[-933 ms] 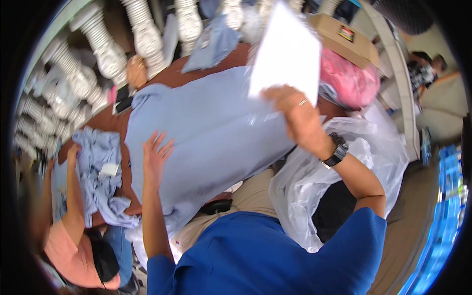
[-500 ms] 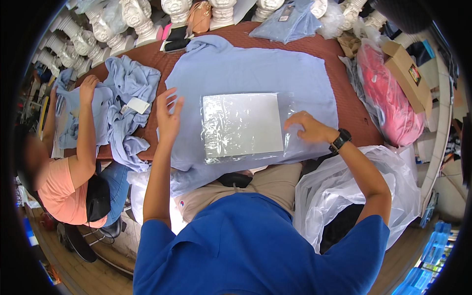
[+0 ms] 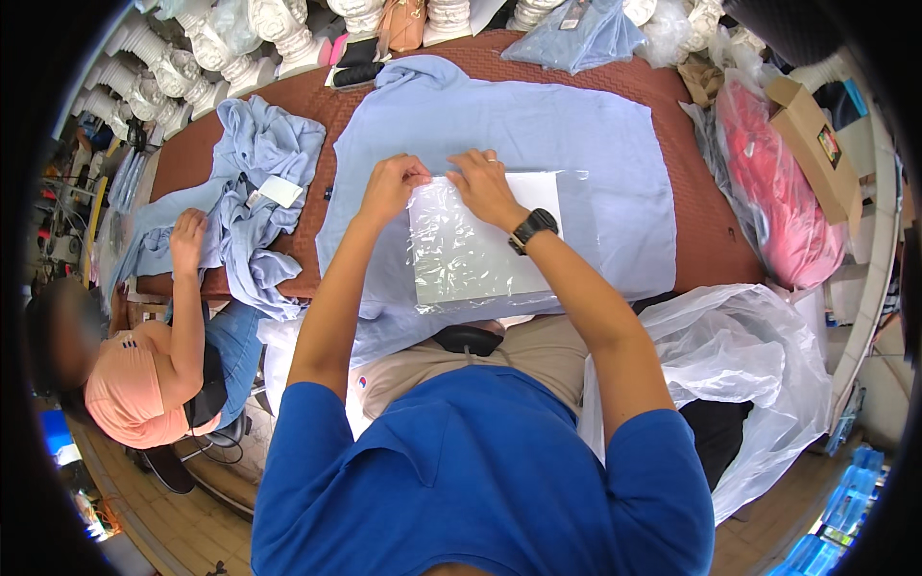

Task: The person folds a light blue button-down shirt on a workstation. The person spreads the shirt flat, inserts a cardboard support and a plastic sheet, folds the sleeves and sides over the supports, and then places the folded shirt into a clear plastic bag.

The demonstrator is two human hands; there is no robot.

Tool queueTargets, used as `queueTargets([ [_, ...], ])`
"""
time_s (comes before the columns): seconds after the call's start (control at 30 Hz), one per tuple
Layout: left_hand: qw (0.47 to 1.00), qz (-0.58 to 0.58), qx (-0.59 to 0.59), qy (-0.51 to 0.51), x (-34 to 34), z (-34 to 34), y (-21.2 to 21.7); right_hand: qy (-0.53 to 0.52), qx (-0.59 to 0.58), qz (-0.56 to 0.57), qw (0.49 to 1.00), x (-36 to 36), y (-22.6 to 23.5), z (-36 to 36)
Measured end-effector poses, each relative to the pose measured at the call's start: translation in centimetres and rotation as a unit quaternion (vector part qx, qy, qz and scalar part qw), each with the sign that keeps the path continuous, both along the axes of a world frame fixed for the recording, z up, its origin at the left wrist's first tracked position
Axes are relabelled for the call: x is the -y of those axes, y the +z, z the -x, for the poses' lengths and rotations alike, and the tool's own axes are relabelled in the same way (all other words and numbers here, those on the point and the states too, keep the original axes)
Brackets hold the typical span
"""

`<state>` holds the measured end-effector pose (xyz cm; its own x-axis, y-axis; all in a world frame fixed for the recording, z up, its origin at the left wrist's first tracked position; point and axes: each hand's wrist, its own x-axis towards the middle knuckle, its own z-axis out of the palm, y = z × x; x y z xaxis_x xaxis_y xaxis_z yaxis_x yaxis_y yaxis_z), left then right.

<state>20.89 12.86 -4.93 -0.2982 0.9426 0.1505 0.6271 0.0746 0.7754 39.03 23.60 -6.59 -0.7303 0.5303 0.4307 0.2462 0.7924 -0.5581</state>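
Observation:
A clear plastic bag (image 3: pixel 451 274) with a white sheet (image 3: pixel 509 240) inside lies on a light blue garment (image 3: pixel 615 144) spread over the table. My left hand (image 3: pixel 391 185) is closed at the bag's far left corner, with its fingertips pinched on the film. Beside it, my right hand (image 3: pixel 483 187), its wrist wearing a black watch (image 3: pixel 534 230), curls its fingers on the bag's far edge. That hand's palm covers part of the sheet.
At left, a co-worker's hand (image 3: pixel 187 235) rests by a crumpled blue garment (image 3: pixel 254 230) with a white tag. White ornate pedestals (image 3: pixel 279 34) line the back. A bagged pink bundle (image 3: pixel 768 182) and a cardboard box (image 3: pixel 816 149) stand at right. Translucent plastic (image 3: pixel 740 336) lies beside my lap.
Both hands have come to the bag's far edge, the left moving rightward and the right moving leftward and away. The co-worker's arm has lowered.

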Motion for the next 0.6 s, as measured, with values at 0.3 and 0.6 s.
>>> queueTargets([
  [0.3, 0.988, -0.153, -0.004, -0.038, 3.2, -2.5, 1.2, -0.003, 0.036, 0.07, 0.997, 0.1, 0.3, 0.4],
  [0.6, 0.965, -0.195, 0.022, 0.176, 5.1, -0.3, 1.3, -0.044, 0.023, 0.011, 0.999, 0.2, 0.1, -1.0],
])
